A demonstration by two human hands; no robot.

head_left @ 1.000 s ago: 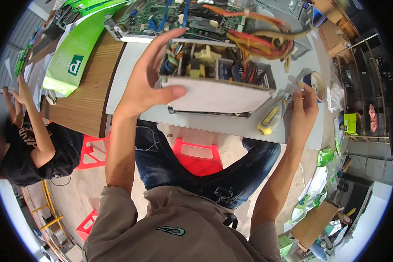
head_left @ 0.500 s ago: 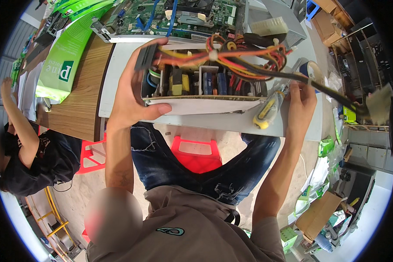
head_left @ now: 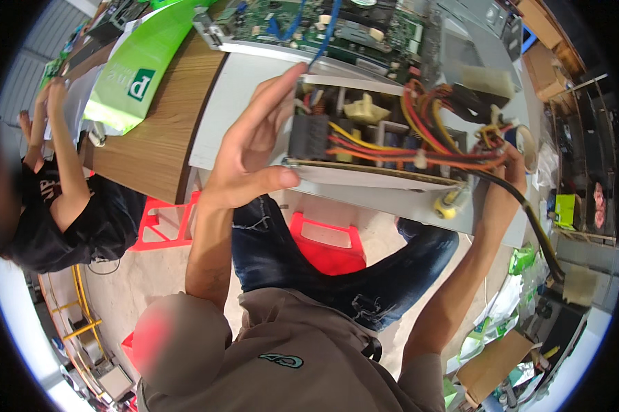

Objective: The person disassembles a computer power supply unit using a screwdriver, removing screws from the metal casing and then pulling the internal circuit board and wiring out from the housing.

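An uncovered computer power supply (head_left: 385,127), its inner parts showing, is held up over the near edge of the grey table. My left hand (head_left: 251,147) grips its left end, thumb along the near side and fingers at the far side. Red, orange, yellow and black cables (head_left: 419,159) run over its top, with a black connector (head_left: 308,137) at the left end. At the right end, my right hand (head_left: 507,175) has curled fingers at the cable bundle, partly hidden by it. Below the unit's right end lies a screwdriver (head_left: 449,204) with a yellow handle.
Behind the unit lies a green circuit board (head_left: 364,51) in a metal chassis. A tape roll (head_left: 527,147) stands beyond my right hand. A green bag (head_left: 127,82) lies on the wooden table (head_left: 162,130) at left, where a co-worker sits. A red stool (head_left: 327,244) is below.
My right hand has come up from beside the screwdriver to the cable bundle. The cables and black connector have shifted toward the near side of the unit. The whole view has turned slightly.
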